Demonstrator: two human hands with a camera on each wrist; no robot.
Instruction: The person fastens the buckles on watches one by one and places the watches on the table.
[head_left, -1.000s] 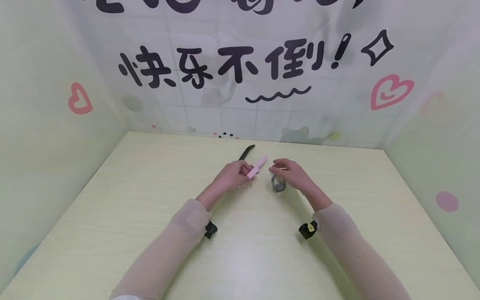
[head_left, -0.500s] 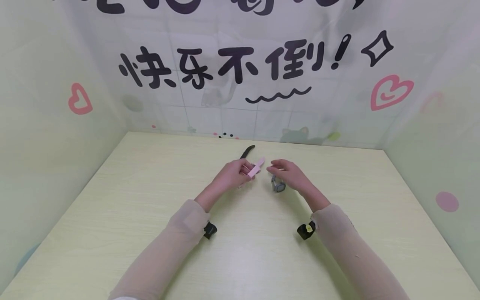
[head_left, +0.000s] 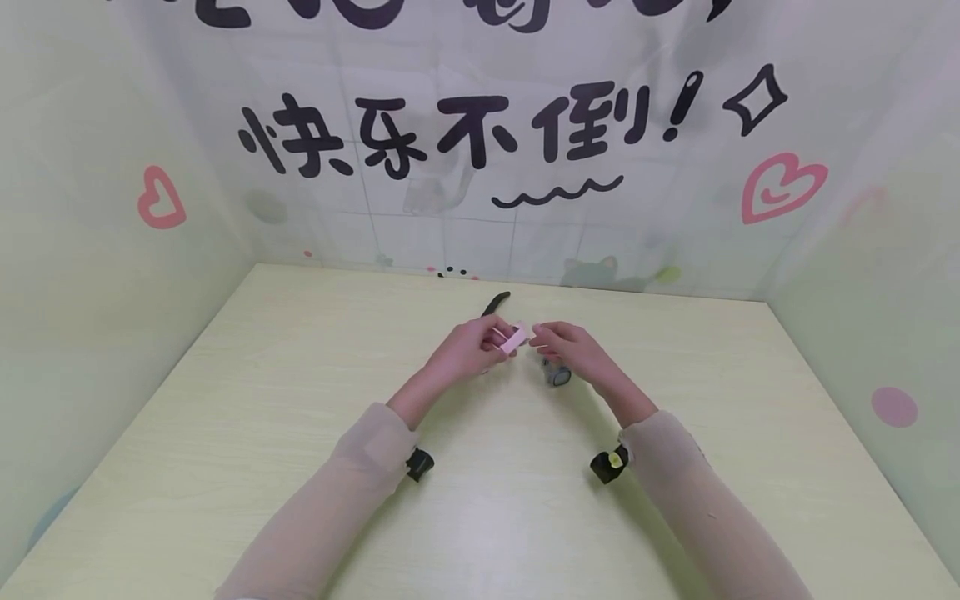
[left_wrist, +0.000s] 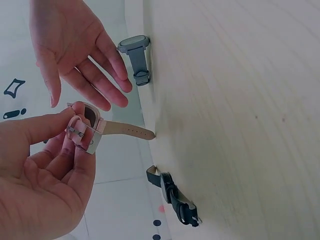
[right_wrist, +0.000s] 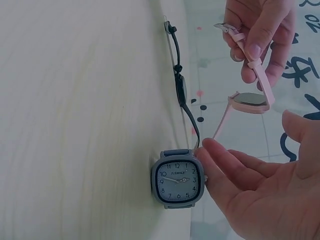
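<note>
My left hand holds a pink wristwatch by its strap, pinched between thumb and fingers. In the right wrist view the watch case hangs below those fingers, and its other strap half slants down. Facing it, my right hand has its fingers spread and loosely bent, with nothing between them; in the right wrist view its fingertips overlap the lower end of the pink strap. A grey wristwatch with a square white dial stands on the table just below the right hand.
A black wristwatch lies on the pale wooden table beyond the left hand, partly covered by it in the head view. The printed back wall rises behind the table, with side walls at left and right.
The pink watch has turned, so its outer strap end no longer sticks out up and right. My right hand has shifted slightly left, closer to it. The grey watch stays put.
</note>
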